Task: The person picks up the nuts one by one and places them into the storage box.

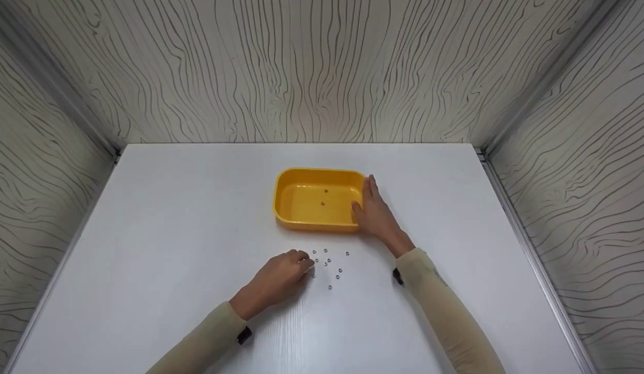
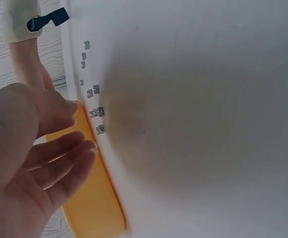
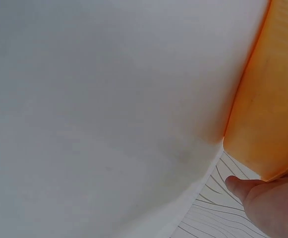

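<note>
A yellow plastic tray (image 1: pixel 314 227) stands on the white table, with two small metal nuts (image 1: pixel 324 197) on its floor. My right hand (image 1: pixel 376 213) grips the tray's right wall, thumb over the inside and fingers along the outside. In front of the tray, several loose metal nuts (image 1: pixel 329 260) lie scattered on the tabletop. My left hand (image 1: pixel 283 275) reaches down at the left edge of this scatter, fingers bent and fingertips close beside the nuts. In the left wrist view its thumb and fingers (image 2: pixel 64 186) stand a little apart, with no nut visible between them.
The white table (image 1: pixel 171 218) runs back to a wood-patterned wall panel (image 1: pixel 301 72). Similar panels with metal frame rails (image 1: pixel 535 265) close off both sides. A dark strap end (image 1: pixel 244 335) sticks out at the left sleeve cuff.
</note>
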Action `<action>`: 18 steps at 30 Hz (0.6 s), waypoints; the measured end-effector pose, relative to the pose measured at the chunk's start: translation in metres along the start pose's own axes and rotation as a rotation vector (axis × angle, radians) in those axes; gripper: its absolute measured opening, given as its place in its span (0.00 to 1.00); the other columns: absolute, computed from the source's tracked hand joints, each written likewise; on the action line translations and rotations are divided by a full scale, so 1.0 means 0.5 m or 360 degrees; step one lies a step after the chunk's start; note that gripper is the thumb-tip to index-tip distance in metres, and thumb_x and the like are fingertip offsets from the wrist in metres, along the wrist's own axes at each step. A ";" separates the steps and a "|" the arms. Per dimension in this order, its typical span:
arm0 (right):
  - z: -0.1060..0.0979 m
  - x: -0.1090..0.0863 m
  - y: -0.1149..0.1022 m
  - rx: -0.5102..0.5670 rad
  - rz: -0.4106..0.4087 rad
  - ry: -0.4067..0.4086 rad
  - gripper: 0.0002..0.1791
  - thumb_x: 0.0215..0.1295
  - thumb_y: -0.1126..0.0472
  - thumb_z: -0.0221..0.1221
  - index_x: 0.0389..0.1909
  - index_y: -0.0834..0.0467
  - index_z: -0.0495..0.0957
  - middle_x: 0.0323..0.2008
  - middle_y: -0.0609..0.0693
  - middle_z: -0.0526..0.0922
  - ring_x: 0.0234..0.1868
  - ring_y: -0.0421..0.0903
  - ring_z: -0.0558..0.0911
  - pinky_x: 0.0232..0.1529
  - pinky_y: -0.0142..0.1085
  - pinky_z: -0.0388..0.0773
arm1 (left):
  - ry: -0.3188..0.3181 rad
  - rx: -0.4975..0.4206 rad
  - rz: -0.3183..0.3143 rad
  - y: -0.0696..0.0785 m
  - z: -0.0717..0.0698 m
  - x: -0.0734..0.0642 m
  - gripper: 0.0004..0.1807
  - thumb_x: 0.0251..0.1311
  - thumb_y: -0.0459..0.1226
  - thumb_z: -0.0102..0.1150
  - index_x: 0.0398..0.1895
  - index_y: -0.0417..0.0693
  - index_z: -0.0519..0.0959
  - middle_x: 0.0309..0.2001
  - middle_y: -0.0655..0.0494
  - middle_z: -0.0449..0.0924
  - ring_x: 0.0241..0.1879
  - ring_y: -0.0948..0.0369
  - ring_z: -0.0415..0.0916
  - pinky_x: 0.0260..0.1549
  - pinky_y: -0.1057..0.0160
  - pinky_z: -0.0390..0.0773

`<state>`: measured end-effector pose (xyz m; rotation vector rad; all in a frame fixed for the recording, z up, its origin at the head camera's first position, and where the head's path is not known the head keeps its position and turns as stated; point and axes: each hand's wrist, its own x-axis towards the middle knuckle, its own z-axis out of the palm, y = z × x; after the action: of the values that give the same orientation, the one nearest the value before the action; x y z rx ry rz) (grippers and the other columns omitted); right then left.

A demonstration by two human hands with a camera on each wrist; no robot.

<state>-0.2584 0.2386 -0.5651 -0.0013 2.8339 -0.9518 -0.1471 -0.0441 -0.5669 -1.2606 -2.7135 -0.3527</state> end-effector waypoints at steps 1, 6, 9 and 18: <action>0.000 0.000 0.000 -0.0001 -0.0003 0.0003 0.47 0.82 0.48 0.48 0.85 0.60 0.31 0.87 0.55 0.28 0.87 0.56 0.47 0.87 0.52 0.49 | 0.0000 0.0032 0.0027 0.002 0.001 -0.001 0.09 0.69 0.32 0.64 0.49 0.45 0.88 0.49 0.51 0.90 0.48 0.56 0.88 0.49 0.60 0.90; 0.000 -0.002 0.002 0.0010 -0.0018 0.0015 0.47 0.82 0.48 0.47 0.85 0.60 0.31 0.87 0.56 0.28 0.87 0.56 0.47 0.87 0.53 0.49 | -0.0049 0.0143 0.0140 0.011 0.009 -0.008 0.12 0.67 0.29 0.65 0.51 0.47 0.88 0.52 0.54 0.90 0.50 0.59 0.90 0.49 0.63 0.90; 0.001 -0.003 0.004 0.0007 -0.0019 0.0023 0.47 0.82 0.47 0.48 0.85 0.60 0.31 0.87 0.56 0.29 0.87 0.57 0.47 0.87 0.53 0.49 | -0.0078 0.0148 0.0162 0.014 0.016 -0.011 0.13 0.66 0.28 0.66 0.51 0.47 0.87 0.51 0.56 0.90 0.47 0.60 0.90 0.45 0.65 0.90; 0.003 0.000 0.004 0.0032 -0.0036 0.0026 0.47 0.81 0.48 0.48 0.85 0.61 0.31 0.87 0.59 0.31 0.86 0.57 0.50 0.87 0.52 0.51 | 0.0036 0.0467 0.0296 0.010 0.032 -0.014 0.09 0.59 0.29 0.73 0.41 0.49 0.87 0.42 0.60 0.89 0.29 0.64 0.86 0.24 0.68 0.86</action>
<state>-0.2581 0.2395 -0.5675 -0.0235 2.8449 -0.9899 -0.1392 -0.0418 -0.5830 -1.3933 -2.4861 0.0502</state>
